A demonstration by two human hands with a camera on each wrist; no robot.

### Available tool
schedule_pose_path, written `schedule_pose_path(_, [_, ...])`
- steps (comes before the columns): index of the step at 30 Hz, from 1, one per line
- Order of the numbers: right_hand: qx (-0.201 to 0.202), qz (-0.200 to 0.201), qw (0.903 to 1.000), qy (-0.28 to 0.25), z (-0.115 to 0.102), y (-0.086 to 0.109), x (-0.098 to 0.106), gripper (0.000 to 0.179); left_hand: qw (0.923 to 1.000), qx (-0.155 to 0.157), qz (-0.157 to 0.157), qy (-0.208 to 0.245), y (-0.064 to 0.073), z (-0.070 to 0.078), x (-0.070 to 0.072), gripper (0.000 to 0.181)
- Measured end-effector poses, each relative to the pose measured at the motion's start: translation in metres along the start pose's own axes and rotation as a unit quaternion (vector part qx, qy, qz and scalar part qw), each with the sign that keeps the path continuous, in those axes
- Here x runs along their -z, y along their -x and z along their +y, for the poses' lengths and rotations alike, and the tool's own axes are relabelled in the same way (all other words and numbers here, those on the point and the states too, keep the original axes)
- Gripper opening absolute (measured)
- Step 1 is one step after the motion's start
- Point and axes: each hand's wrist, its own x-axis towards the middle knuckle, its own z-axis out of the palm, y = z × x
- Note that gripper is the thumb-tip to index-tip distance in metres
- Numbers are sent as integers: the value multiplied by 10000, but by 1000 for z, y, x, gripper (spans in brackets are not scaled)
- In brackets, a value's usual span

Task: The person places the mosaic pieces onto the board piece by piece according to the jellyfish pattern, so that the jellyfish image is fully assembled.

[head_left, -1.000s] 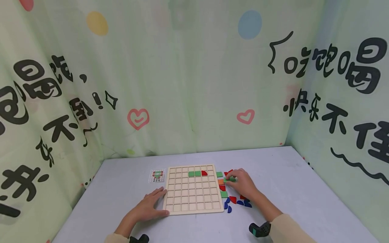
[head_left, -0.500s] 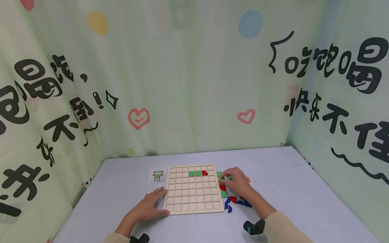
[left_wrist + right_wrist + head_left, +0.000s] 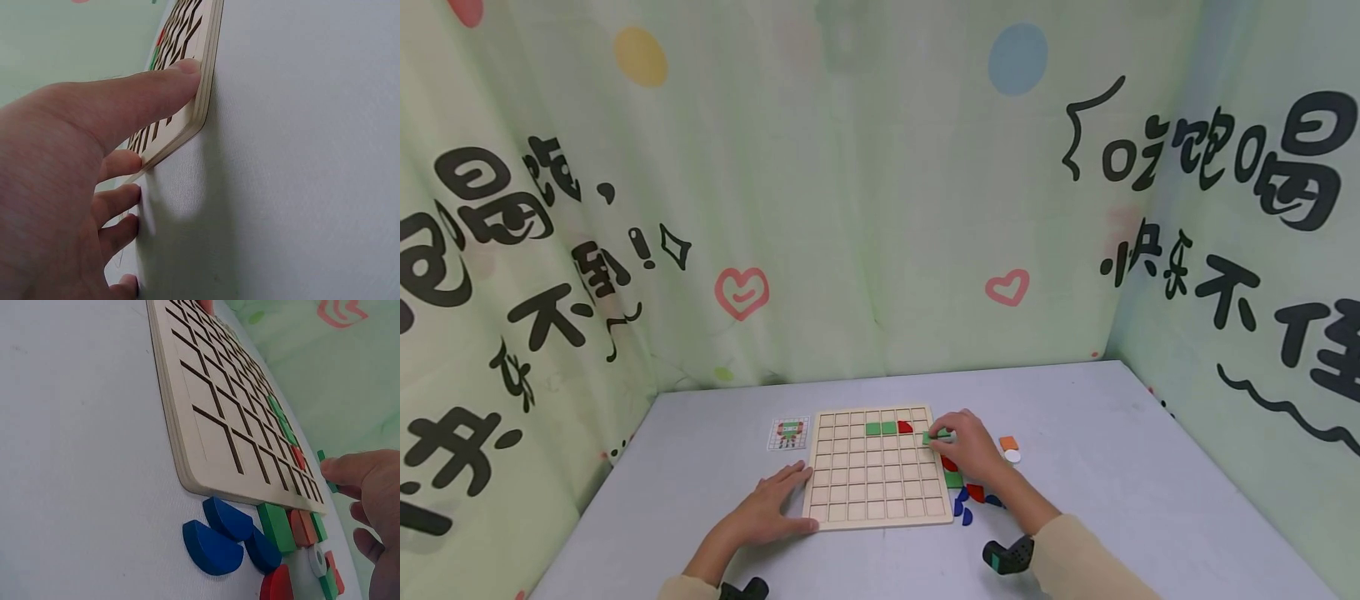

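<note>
A pale wooden grid board lies on the table, with two green square tiles and a red rounded tile set in one row near its far side. My right hand pinches a green tile between thumb and fingertips above the board's right edge. At the board's near left corner rests my left hand. In the left wrist view its thumb presses on the board's rim, and the other fingers lie along the side, fairly straight.
Beside the board's right edge lie loose pieces: blue half-rounds, a green tile, red pieces and a white ring. An orange piece lies right of the hand. A printed pattern card sits left of the board.
My right hand has moved left with the green tile, from over the loose pieces to the board's right edge. An orange and a white piece have come into sight. The left hand stays put.
</note>
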Motion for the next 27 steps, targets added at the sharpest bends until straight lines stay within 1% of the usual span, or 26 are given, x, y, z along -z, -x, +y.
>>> schedule_pose_path(5, [137,-5,9999,-83,-7,-2,-5,6,10000,-22,11,34,0,0,0,87])
schedule_pose_path(11, [144,6,9999,-41,-15,-4,-9,5,10000,-47,8,31,1,-1,0,87])
schedule_pose_path(16, [226,23,9997,-18,-17,-8,-13,6,10000,-17,13,17,0,-1,-1,87])
schedule_pose_path(22, [197,-33,9998,54,-19,-12,-18,8,10000,34,-5,-6,-1,-2,-1,87])
schedule_pose_path(27, [312,-20,9995,40,-21,-13,-19,7,10000,40,3,-19,-2,-2,-2,87])
